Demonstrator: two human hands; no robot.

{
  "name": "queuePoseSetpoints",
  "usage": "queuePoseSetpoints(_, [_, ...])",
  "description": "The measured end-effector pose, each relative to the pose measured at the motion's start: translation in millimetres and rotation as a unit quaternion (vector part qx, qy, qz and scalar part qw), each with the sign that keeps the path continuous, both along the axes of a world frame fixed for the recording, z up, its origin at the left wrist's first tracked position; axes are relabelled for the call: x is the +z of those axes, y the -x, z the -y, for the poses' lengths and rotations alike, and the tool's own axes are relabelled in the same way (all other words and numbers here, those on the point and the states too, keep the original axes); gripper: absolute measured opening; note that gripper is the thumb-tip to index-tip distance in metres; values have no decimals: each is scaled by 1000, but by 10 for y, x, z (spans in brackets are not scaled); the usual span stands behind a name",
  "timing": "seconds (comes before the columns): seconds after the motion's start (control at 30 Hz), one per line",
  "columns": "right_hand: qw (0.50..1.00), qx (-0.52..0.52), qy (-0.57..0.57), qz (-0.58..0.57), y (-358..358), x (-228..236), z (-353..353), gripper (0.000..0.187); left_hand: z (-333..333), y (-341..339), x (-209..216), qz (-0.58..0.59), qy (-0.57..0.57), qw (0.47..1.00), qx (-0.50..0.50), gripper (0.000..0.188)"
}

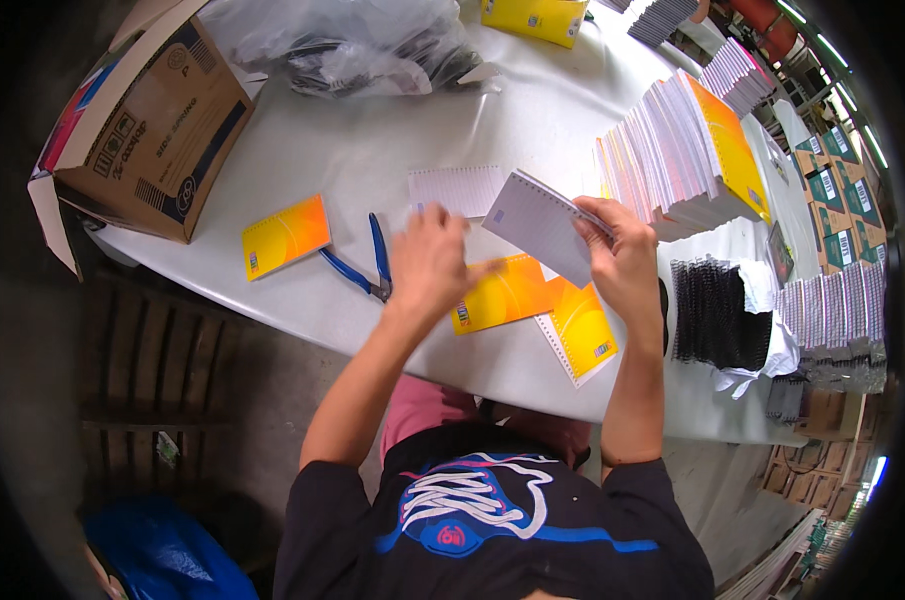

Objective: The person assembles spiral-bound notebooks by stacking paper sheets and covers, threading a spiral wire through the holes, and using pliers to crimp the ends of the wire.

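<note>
Head view. Right hand [622, 262] is clenched on a spiral-bound pad of white lined pages [544, 224], holding it tilted above the white table [372, 150], wire binding along its upper edge. Left hand [430, 262] is blurred, fingers loosely spread, grasping nothing, just left of the pad; contact with it cannot be told.

Under the hands, two yellow-orange notebook covers [512, 292] lie flat near the table's front edge. A loose lined sheet [459, 188] lies just behind the left hand. Blue-handled pliers [367, 265] lie to the left, with a single yellow-orange cover [285, 236] beyond them. To the right: a leaning stack of bound notebooks [677, 160] and a bundle of black spiral wires [717, 315]. A cardboard box [142, 125] and clear plastic bags [357, 45] sit at the far left.
</note>
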State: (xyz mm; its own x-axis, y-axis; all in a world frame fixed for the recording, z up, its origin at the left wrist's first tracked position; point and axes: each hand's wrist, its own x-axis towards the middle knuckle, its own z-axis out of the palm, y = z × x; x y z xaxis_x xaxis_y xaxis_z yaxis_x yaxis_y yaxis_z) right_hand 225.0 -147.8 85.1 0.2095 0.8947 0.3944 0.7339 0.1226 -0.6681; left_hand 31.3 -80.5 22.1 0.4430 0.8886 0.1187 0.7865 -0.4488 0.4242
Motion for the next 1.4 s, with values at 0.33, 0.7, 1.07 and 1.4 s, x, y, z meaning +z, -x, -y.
queuePoseSetpoints(0.33, [988, 81, 0, -131, -125, -211, -99, 19, 341, 202, 153, 64, 63, 988, -126, 44])
queuePoseSetpoints(0.7, [977, 212, -27, 14, 94, -228, -140, 23, 472, 371, 78, 197, -66, 975, -79, 28])
queuePoseSetpoints(1.07, [965, 221, 91, -104, 185, -498, -143, 20, 238, 165, -311, 352, -92, 931, 0, 43])
queuePoseSetpoints(1.4, [993, -25, -103, -45, 38, -383, 29, 17, -107, 351, -233, 575, 51, 815, 43, 27])
